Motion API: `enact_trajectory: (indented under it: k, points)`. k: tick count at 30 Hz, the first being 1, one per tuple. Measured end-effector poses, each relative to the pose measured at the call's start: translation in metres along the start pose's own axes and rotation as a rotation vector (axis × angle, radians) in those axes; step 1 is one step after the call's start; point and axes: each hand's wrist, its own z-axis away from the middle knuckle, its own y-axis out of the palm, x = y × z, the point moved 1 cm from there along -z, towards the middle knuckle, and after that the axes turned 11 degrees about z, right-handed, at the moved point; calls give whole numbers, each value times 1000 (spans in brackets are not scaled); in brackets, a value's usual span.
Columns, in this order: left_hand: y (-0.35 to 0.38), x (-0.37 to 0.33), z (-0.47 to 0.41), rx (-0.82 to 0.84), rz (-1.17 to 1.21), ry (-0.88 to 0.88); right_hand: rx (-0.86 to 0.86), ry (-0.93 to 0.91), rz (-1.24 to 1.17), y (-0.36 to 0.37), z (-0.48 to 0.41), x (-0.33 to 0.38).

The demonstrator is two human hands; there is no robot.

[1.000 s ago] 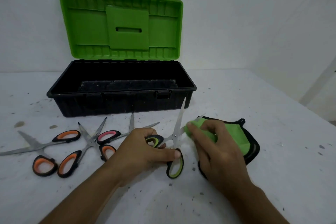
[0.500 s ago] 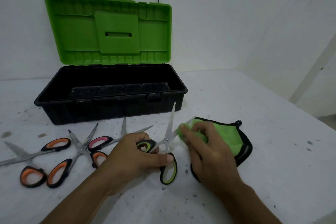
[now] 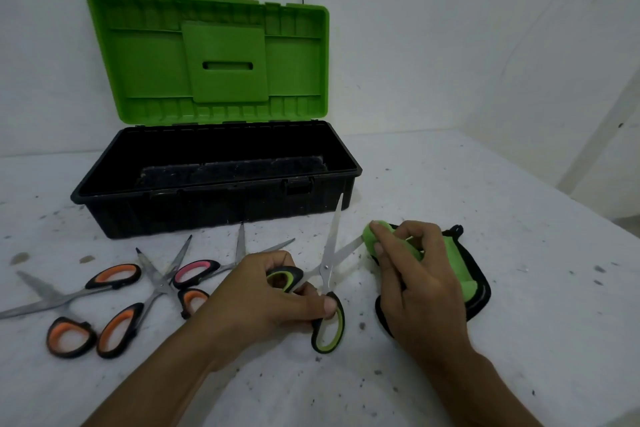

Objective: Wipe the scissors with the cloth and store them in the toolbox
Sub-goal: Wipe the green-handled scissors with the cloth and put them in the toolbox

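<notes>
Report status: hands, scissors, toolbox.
Left hand grips open green scissors. Right hand pinches cloth at blade tip. Toolbox open, path unobstructed.

- One head-worn wide-angle view, looking forward and down across the counter point(image 3: 485, 340).
- Both hands sit close below the lens, forearms entering from 6 o'clock.
- The open toolbox point(image 3: 214, 198) stands farther off toward 11 o'clock, against the wall point(image 3: 450, 45).

No legible txt, labels, brand marks or nos. on any item in view.
</notes>
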Motion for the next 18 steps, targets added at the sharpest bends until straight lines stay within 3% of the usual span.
enact_trajectory:
  k: [5,13,18]
  points:
    - [0,1,-2,-2,67,-39,17,7,-13,-1,0,0]
    - [1,1,-2,2,32,0,236,-248,-118,-5,5,10]
    - [1,1,-2,13,56,0,154,-230,-122,-7,3,7]
